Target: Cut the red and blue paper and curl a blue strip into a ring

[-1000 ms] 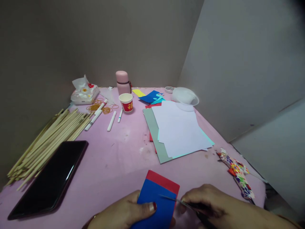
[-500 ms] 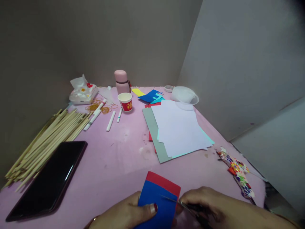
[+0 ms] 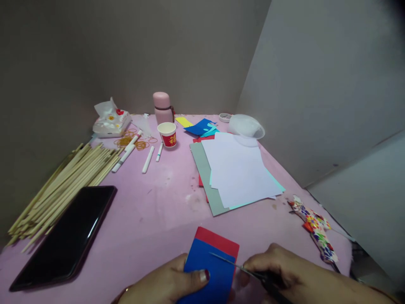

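Observation:
My left hand point(image 3: 175, 278) grips a blue sheet of paper point(image 3: 211, 270) laid over a red sheet point(image 3: 218, 239), its thumb flat on the blue face. Red shows as a band along the far edge and a thin strip at the right. Closed around dark-handled scissors point(image 3: 253, 273), my right hand point(image 3: 278, 268) is at the right side of the sheets. One thin blade lies across the blue face near its far edge; the other blade is hidden beneath the paper. Both hands are low in the head view, above the pink tabletop point(image 3: 152, 228).
Left are a black phone point(image 3: 68, 236), wooden sticks point(image 3: 66, 185) and white markers point(image 3: 148, 159). Farther back stand a paper cup point(image 3: 167, 135) and pink flask point(image 3: 163, 107). White paper sheets point(image 3: 237, 169) lie ahead, a plastic bowl point(image 3: 247, 126) behind them, and a floral-patterned object point(image 3: 313, 228) at right.
The scissors and my right hand have shifted slightly, and the visible blade reaches farther left across the blue paper. My left hand keeps its hold on the sheets.

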A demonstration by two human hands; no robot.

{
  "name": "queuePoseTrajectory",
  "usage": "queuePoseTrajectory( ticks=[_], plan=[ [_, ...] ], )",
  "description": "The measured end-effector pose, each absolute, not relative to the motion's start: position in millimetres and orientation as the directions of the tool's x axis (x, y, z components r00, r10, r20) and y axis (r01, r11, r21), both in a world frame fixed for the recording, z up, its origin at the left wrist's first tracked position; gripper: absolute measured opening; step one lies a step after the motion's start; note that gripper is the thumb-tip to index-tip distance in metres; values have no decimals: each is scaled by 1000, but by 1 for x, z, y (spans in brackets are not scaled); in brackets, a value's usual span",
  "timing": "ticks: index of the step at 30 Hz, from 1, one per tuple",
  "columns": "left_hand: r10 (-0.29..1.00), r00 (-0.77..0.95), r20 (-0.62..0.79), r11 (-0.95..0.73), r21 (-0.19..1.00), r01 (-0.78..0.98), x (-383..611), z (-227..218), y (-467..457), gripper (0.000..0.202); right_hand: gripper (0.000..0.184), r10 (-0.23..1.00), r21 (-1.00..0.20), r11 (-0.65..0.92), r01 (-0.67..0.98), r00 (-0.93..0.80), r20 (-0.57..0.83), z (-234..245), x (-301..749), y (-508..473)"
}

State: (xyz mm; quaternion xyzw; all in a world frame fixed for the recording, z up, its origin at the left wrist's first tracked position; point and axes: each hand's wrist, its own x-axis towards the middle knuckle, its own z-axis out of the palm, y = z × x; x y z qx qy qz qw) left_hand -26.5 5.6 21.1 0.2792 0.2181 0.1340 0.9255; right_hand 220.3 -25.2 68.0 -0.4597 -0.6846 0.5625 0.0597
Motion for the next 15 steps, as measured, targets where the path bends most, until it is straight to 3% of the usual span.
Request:
queuePoseTrajectory(
  ticks=[7,15],
  plan=[
    [363,870,-333,761,645,-71,-26,19,5,32,38,702,-856,57,514,-630,-331,71,217,-26],
    [347,882,-318,798,595,-100,-24,24,5,32,28,677,-858,-128,497,-588,-442,74,214,-26]
  ],
)
